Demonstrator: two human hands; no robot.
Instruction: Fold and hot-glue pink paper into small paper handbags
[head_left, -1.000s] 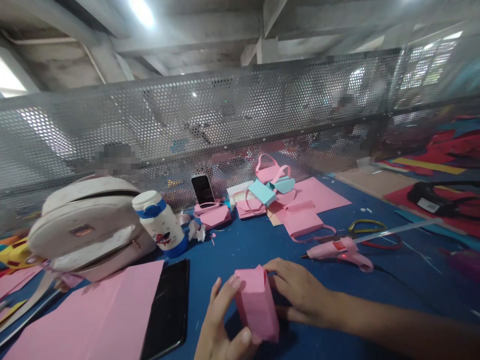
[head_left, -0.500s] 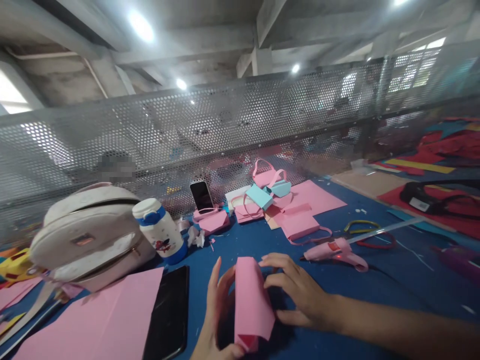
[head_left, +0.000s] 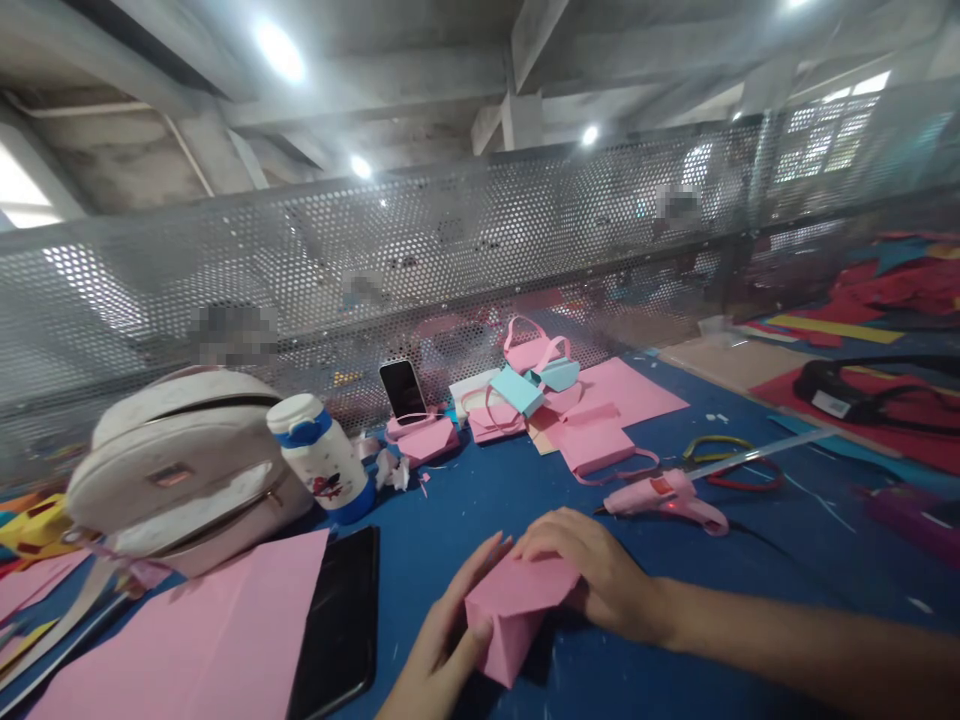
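A folded pink paper bag (head_left: 517,605) is held between my two hands, tilted above the blue table. My left hand (head_left: 450,635) grips its left side, thumb on the front corner and fingers along the far edge. My right hand (head_left: 589,570) bends over the top and right side, its fingers pressed on the flap and partly hidden. To the right lies a pink hot glue gun (head_left: 667,497) with a clear glue stick in it. Beyond my hands, finished-looking small pink paper bags (head_left: 596,450) with handles lie beside light-blue ones (head_left: 517,392).
On the left are a white backpack (head_left: 187,470), a white-and-blue bottle (head_left: 319,455), pink sheets (head_left: 217,620) and a black tablet (head_left: 341,620). A phone (head_left: 403,390) leans at the back near a perforated metal screen (head_left: 450,250). Scissors (head_left: 739,462) and a black strap (head_left: 862,390) lie right.
The paper bag has been turned and tipped, so its flap now faces up. My right hand has moved onto the top of it; my left hand has shifted along its side.
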